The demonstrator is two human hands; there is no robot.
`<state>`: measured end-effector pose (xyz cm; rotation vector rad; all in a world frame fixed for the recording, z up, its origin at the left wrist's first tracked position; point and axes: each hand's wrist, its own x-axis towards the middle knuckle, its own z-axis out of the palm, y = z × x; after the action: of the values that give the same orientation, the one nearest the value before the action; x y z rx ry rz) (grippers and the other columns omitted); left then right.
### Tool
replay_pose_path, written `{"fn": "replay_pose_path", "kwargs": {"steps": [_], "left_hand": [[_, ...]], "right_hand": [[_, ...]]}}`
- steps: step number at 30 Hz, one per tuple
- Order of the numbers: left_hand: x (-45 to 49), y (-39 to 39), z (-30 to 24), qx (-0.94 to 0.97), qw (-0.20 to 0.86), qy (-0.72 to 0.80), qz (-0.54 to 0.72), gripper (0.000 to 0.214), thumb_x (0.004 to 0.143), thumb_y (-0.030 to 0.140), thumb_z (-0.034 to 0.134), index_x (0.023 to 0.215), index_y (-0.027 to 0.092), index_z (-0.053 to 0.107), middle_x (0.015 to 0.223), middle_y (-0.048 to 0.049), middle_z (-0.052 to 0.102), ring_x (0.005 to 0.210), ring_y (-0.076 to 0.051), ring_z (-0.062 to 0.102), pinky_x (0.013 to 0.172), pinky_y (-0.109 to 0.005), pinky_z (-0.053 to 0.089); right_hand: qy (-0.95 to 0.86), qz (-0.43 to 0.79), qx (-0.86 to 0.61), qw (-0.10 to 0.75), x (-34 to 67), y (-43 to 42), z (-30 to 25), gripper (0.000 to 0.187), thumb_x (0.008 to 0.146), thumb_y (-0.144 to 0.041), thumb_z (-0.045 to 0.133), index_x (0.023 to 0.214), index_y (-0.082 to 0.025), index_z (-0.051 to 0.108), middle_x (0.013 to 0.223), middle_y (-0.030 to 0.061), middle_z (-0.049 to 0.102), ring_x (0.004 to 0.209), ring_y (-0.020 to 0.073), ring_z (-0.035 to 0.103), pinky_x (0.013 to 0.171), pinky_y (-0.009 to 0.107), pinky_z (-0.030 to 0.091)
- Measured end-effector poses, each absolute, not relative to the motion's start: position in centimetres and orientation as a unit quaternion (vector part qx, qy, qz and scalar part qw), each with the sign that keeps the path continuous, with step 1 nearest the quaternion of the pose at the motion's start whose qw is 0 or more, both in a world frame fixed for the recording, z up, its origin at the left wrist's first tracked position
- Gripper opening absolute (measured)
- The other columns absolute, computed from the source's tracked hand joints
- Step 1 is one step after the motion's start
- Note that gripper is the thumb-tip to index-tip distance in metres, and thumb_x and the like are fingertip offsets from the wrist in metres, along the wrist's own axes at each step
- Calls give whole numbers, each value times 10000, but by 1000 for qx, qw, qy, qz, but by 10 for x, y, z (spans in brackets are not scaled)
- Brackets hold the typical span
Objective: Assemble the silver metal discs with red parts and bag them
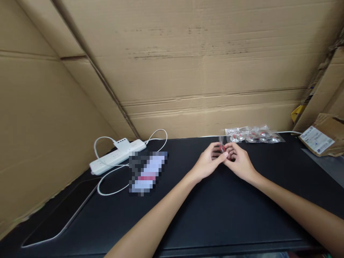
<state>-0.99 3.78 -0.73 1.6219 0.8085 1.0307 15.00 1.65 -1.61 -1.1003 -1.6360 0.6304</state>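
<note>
Above the black table, my left hand (211, 160) and my right hand (238, 160) meet, thumbs and fingertips together. Between them is a small clear plastic packet (221, 146) with something red in it. Both hands are closed on this packet, and the fingers cover much of it. Just behind the right hand lie several clear plastic packets (252, 134), each with a round silvery disc and a red part inside.
A white power strip (118, 156) with white cables lies at left, near a blurred-out rectangular item (149, 173). A dark flat tablet-like device (63, 211) rests at front left. Cardboard walls (201, 64) enclose the table (228, 218). A labelled brown package (321, 138) stands at right.
</note>
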Motion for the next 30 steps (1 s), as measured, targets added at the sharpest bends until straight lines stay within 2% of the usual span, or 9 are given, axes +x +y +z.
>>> {"fn": "replay_pose_path", "kwargs": {"steps": [4,8,11,14,17,20,24,26,30], "left_hand": [[-9,36,-4,638,553,309,437,434,916,446,595,1266,192,555,1227,-120,622,1086,-231,619,865,-356,536],[-15,39,-2,614,584,299,439,447,888,478,615,1204,163,581,1035,-96,655,823,-185,651,676,-301,536],[-18,41,-2,643,573,292,416,430,888,484,611,1168,159,582,924,-65,636,695,-148,618,581,-264,496],[-18,42,-2,674,546,305,393,396,900,492,589,1123,165,581,871,-48,618,689,-148,608,541,-242,467],[-19,43,-3,679,530,325,391,358,879,504,617,1020,180,561,808,-20,600,676,-138,592,528,-221,444],[-21,43,-3,673,525,329,403,328,874,503,625,931,191,538,775,0,579,656,-122,562,514,-201,413],[-23,44,-1,668,523,333,412,315,879,500,615,916,189,577,788,-6,601,638,-116,542,501,-196,376],[-23,43,0,668,517,337,416,316,861,493,641,909,182,614,789,-12,617,654,-120,543,516,-200,371],[-21,43,2,662,506,350,428,311,838,476,671,890,170,681,803,-35,661,696,-140,567,561,-224,378]], "right_hand": [[-766,160,-415,465,149,9,-9,357,787,-207,641,1138,-224,577,971,50,599,767,171,588,690,321,533],[-764,79,-416,487,154,8,-1,341,853,-186,570,1191,-230,569,1060,77,574,837,188,585,746,343,526],[-758,61,-419,497,156,9,3,249,881,-180,540,1117,-230,601,1059,77,584,853,196,585,763,349,514],[-750,71,-429,498,155,10,2,144,887,-183,541,996,-221,627,929,50,593,761,176,565,718,331,497],[-743,102,-440,494,154,11,0,120,894,-198,542,982,-224,619,804,20,593,682,165,550,657,314,478],[-724,92,-449,515,155,12,-1,164,887,-222,559,1040,-223,616,867,38,604,710,174,564,672,327,483],[-692,102,-458,548,158,16,0,213,876,-248,581,1081,-214,628,1007,77,605,747,179,579,692,345,500],[-676,143,-457,560,159,19,-2,198,866,-262,603,1055,-207,630,994,77,617,735,174,578,679,336,501],[-615,251,-450,597,158,25,-7,251,809,-308,679,1027,-205,608,840,33,610,695,164,573,653,314,506]]}}
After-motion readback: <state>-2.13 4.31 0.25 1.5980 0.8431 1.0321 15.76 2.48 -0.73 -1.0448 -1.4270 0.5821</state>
